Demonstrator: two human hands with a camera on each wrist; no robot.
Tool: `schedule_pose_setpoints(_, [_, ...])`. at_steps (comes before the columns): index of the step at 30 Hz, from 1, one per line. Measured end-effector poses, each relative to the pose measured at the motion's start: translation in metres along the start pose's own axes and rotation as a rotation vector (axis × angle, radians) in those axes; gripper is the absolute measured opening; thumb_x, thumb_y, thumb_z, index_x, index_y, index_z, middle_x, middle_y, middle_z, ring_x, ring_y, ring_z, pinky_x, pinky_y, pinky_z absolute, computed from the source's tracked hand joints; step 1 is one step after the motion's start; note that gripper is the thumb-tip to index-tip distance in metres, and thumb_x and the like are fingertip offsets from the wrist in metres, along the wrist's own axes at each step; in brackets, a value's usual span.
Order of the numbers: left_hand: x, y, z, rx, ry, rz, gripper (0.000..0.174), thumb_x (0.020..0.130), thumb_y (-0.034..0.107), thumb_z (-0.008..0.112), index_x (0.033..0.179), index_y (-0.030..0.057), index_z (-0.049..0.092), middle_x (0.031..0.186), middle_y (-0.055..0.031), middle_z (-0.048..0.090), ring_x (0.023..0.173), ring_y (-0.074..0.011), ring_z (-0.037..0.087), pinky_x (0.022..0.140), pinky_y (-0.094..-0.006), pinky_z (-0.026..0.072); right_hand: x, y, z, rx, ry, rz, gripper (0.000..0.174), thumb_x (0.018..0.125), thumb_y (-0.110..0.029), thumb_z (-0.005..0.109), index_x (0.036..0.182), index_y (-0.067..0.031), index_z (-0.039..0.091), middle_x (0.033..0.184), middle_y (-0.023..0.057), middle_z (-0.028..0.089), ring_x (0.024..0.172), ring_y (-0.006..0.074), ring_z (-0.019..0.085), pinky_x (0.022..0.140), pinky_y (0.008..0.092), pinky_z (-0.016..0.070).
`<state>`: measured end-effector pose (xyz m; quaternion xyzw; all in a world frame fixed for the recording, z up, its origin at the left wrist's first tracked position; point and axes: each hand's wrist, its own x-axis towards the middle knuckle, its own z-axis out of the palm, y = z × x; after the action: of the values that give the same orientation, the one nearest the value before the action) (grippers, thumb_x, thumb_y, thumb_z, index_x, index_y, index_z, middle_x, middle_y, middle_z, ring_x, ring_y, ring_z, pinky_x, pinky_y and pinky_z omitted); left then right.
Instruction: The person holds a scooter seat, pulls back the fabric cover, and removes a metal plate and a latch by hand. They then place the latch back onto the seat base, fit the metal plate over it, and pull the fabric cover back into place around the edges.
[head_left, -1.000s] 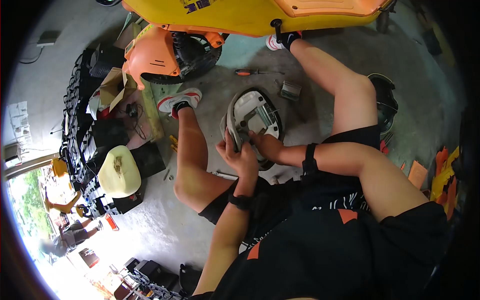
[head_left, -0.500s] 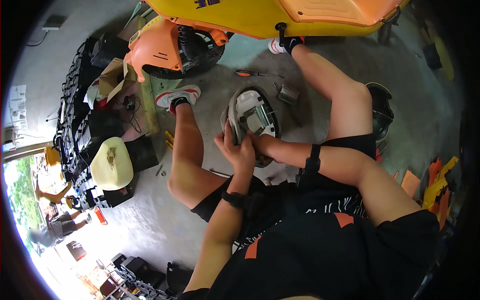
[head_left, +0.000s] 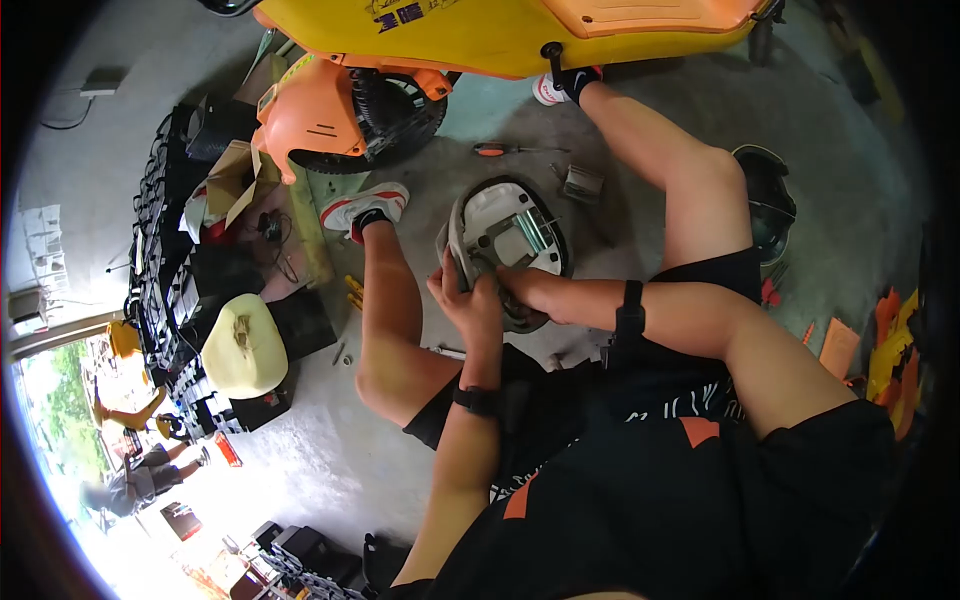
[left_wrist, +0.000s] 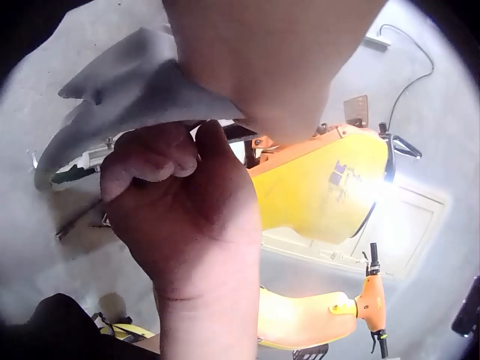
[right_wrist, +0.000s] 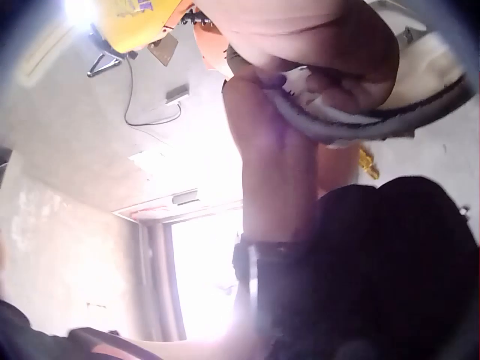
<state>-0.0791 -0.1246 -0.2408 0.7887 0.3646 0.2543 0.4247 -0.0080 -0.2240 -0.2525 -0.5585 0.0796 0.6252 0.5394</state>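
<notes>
A scooter seat base (head_left: 497,207), pale with a dark rim, lies underside up on the floor between the person's legs. A grey seat cover (head_left: 453,240) is wrapped along its left side. My left hand (head_left: 472,308) grips the cover's near left edge, fingers on the outer side. Beside it, my right hand (head_left: 537,292) reaches over the near end, its fingertips partly hidden at the same edge. In the left wrist view the right hand (left_wrist: 195,195) has curled fingers and thumb pinching the grey cover (left_wrist: 142,105). The right wrist view shows both hands meeting at the cover's rim.
A yellow and orange scooter (head_left: 450,40) stands ahead. Beyond the seat lie a screwdriver (head_left: 492,150) and a small grey metal piece (head_left: 582,183). A pale foam cushion (head_left: 243,350) and cardboard box (head_left: 240,185) are left; a dark bowl-shaped thing (head_left: 768,205) is right.
The head view shifts slightly back and forth. Both hands keep hold of the cover at about the same spot, and the seat base has barely moved.
</notes>
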Motion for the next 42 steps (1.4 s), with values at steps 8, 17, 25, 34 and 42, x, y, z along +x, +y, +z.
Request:
schedule_pose_setpoints(8, [0.005, 0.001, 0.003, -0.023, 0.012, -0.017, 0.062, 0.069, 0.011, 0.064, 0.130, 0.0020, 0.061, 0.114, -0.0160, 0.049, 0.107, -0.0317, 0.055, 0.097, -0.0385, 0.0434, -0.007, -0.013, -0.003, -0.024, -0.045, -0.029, 0.052, 0.104, -0.056, 0.032, 0.077, -0.0144, 0.048, 0.057, -0.0044, 0.038, 0.045, 0.0101, 0.034, 0.042, 0.0287, 0.0246])
schedule_pose_setpoints(17, [0.005, 0.000, 0.000, 0.004, 0.018, -0.030, 0.063, 0.068, 0.008, 0.063, 0.131, 0.0012, 0.060, 0.115, -0.0164, 0.050, 0.108, -0.0316, 0.055, 0.097, -0.0373, 0.0440, -0.001, 0.003, 0.010, 0.015, 0.253, -0.258, 0.059, 0.105, -0.054, 0.030, 0.075, -0.0084, 0.054, 0.058, -0.0008, 0.042, 0.048, 0.0123, 0.040, 0.047, 0.0292, 0.0323])
schedule_pose_setpoints(25, [0.023, -0.008, -0.014, -0.051, -0.014, -0.139, 0.060, 0.069, 0.004, 0.060, 0.129, -0.0002, 0.062, 0.112, -0.0153, 0.053, 0.104, -0.0307, 0.059, 0.092, -0.0359, 0.0477, 0.011, -0.056, -0.050, -0.670, 0.276, -1.016, 0.027, 0.099, -0.032, 0.058, 0.096, -0.0052, 0.062, 0.078, 0.0150, 0.066, 0.074, 0.0335, 0.065, 0.066, 0.0424, 0.0484])
schedule_pose_setpoints(34, [0.029, 0.003, -0.023, -0.041, -0.157, -0.067, 0.066, 0.062, -0.001, 0.058, 0.127, 0.0047, 0.065, 0.110, -0.0130, 0.056, 0.102, -0.0294, 0.061, 0.089, -0.0339, 0.0493, 0.014, -0.061, -0.080, -1.466, 0.373, -1.074, 0.017, 0.090, -0.028, 0.063, 0.089, -0.0108, 0.066, 0.078, 0.0086, 0.068, 0.080, 0.0307, 0.066, 0.071, 0.0440, 0.0480])
schedule_pose_setpoints(42, [0.030, -0.001, -0.022, 0.012, -0.202, 0.033, 0.070, 0.056, 0.000, 0.059, 0.126, -0.0013, 0.063, 0.111, -0.0120, 0.059, 0.103, -0.0264, 0.061, 0.088, -0.0290, 0.0485, 0.014, -0.063, -0.073, -1.465, 0.412, -1.133, 0.013, 0.089, -0.025, 0.064, 0.090, -0.0132, 0.068, 0.082, 0.0048, 0.068, 0.089, 0.0256, 0.064, 0.081, 0.0398, 0.0448])
